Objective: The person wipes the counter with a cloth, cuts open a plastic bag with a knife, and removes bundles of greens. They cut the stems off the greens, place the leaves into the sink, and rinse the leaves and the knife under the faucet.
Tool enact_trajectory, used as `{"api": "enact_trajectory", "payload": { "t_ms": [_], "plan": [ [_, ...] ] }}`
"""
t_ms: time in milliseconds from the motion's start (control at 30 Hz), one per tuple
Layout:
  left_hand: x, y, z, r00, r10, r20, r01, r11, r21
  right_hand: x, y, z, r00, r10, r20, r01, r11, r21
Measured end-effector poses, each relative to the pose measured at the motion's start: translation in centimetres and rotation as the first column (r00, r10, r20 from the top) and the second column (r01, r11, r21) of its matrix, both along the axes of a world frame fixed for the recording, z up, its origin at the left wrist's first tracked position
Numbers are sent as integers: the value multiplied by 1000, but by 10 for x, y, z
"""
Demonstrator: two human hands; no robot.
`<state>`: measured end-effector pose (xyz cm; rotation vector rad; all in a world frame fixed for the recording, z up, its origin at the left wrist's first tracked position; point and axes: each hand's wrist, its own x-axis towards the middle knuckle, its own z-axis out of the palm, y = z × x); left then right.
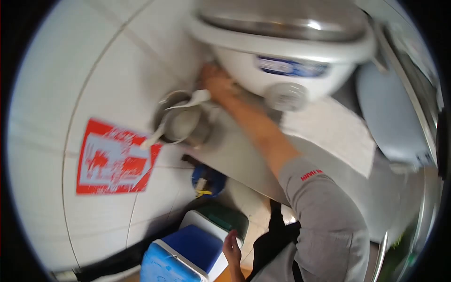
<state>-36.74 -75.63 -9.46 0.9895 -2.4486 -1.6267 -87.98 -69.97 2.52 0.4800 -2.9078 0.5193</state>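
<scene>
Up on the counter (324, 136), the person's right hand (216, 83) reaches out along a grey sleeve (319, 211) and lies against the lower side of the big white rice cooker (282, 51). The fingers curl in under the cooker's body, so how far they are spread is hard to tell through the blur, and I cannot tell whether they grip anything. The cooker stands at the back by the tiled wall (94, 70), its metal lid (286, 19) down and a round knob (286, 96) showing on its near side. Just beside the hand sits a metal cup (181, 124) with a white rice paddle (176, 117) standing in it, crowding the space between wrist and wall. A red-and-white sticker (115, 160) is on the tiles further out. Low down, the left hand (231, 249) hangs with loosely bent fingers, holding nothing, close beside a blue-and-white cooler box (183, 256). A blue roll-like thing (206, 181) lies under the counter edge.
</scene>
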Motion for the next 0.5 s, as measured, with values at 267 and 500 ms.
{"api": "enact_trajectory", "payload": {
  "t_ms": [267,500],
  "plan": [
    [-113,20,63,836,-415,-359,344,906,-246,315,175,-55,974,137,-179,-178,956,-232],
    [-195,189,118,250,-769,-589,854,462,-240,458,543,-46,631,-742,-225,775,614,148]
  ]
}}
